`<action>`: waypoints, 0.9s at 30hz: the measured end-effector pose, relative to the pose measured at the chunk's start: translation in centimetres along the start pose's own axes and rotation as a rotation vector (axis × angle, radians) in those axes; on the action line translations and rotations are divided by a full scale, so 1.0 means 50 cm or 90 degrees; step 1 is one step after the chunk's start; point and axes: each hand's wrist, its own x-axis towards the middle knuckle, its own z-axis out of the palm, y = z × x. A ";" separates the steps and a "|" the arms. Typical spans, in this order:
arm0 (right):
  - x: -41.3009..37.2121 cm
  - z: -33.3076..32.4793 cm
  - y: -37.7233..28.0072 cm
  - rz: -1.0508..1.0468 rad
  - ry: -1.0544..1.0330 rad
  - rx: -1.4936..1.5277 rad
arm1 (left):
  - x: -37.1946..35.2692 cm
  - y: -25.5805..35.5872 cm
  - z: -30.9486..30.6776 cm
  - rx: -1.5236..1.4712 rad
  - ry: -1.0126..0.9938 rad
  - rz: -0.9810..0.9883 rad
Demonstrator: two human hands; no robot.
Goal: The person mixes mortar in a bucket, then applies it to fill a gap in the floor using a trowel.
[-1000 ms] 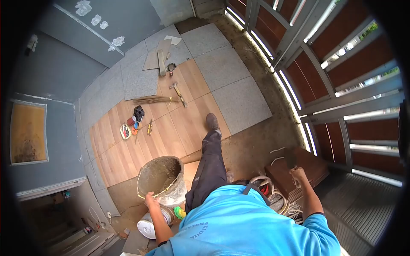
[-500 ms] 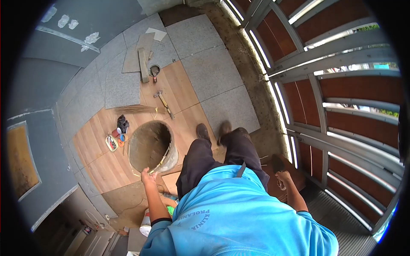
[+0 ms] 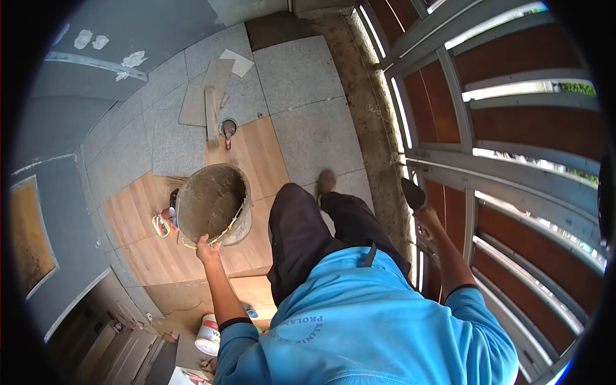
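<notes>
My left hand is closed on the near rim of a large bucket, by its wire handle. The bucket is tilted so that its mouth faces me, and grey, wet-looking mortar coats the inside. Out to the right, my right hand is wrapped around the handle of a trowel. The trowel's dark blade points forward, close to the slatted metal fence in this view, and appears to touch nothing.
Large grey tiles lie ahead, beside wood-look flooring. A board and a small mortar pot lie farther forward. Small items in a tray sit left of the bucket. A white tub stands near my left elbow.
I have stepped forward, carrying the bucket along in my left hand; it now covers the hammer and the bristle bundle. My right hand has swung forward and up with the trowel.
</notes>
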 end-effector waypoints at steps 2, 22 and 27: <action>0.140 -0.066 -0.067 -0.188 -0.003 -0.206 | -0.019 -0.010 0.056 0.026 0.054 -0.009; 0.696 -0.458 -0.974 -0.296 0.172 -0.241 | 0.131 -0.298 0.473 -0.069 0.091 -0.178; 0.847 -0.465 -1.202 -0.357 0.221 -0.373 | 0.161 -0.369 0.551 -0.040 0.117 -0.170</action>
